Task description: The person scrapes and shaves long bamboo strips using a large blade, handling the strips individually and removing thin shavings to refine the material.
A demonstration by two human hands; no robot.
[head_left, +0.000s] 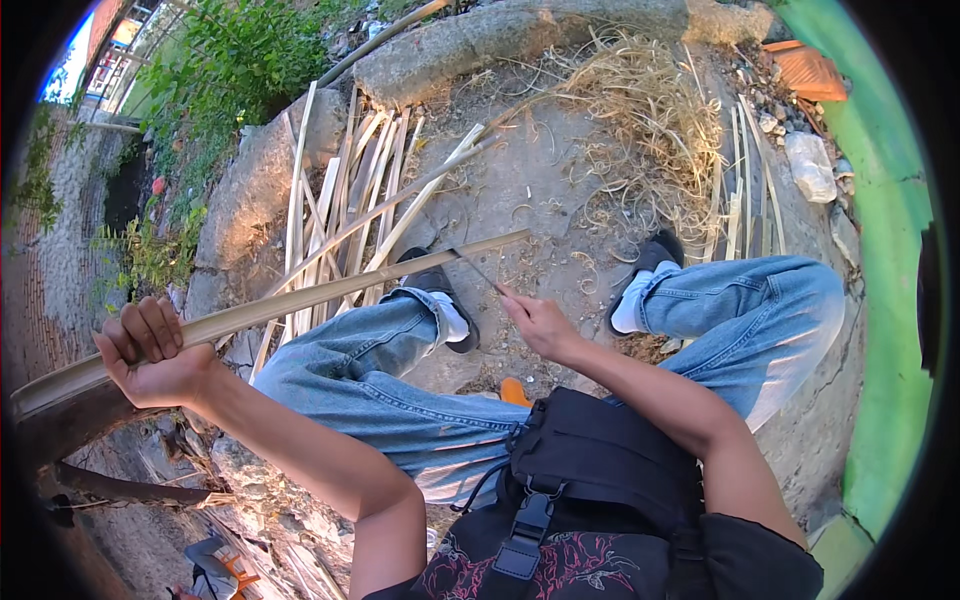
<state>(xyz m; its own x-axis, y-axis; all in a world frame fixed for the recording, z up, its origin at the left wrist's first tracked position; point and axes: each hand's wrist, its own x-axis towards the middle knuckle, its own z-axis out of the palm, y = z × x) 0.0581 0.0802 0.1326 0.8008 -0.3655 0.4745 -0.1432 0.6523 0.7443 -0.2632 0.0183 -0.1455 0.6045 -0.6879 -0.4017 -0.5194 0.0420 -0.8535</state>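
My left hand (150, 350) is closed round a long, pale split-bamboo strip (330, 290), near its thicker end at the left. The strip slants up to the right across my left knee, its narrow end lying over the ground between my feet. My right hand (540, 325) is closed on a knife (480, 273) with a thin dark blade; the handle is hidden in my fingers. The blade's tip meets the strip a little short of its narrow end. Below my left fist, a dark, thick wooden piece (80, 425) runs under the strip's thick end.
Several pale strips (370, 170) lie piled beyond my left foot. A heap of curly shavings (650, 120) covers the ground at the far right, with more strips (745, 190) beside it. A low concrete kerb (500, 50) curves behind, and a green wall (880, 200) stands at right.
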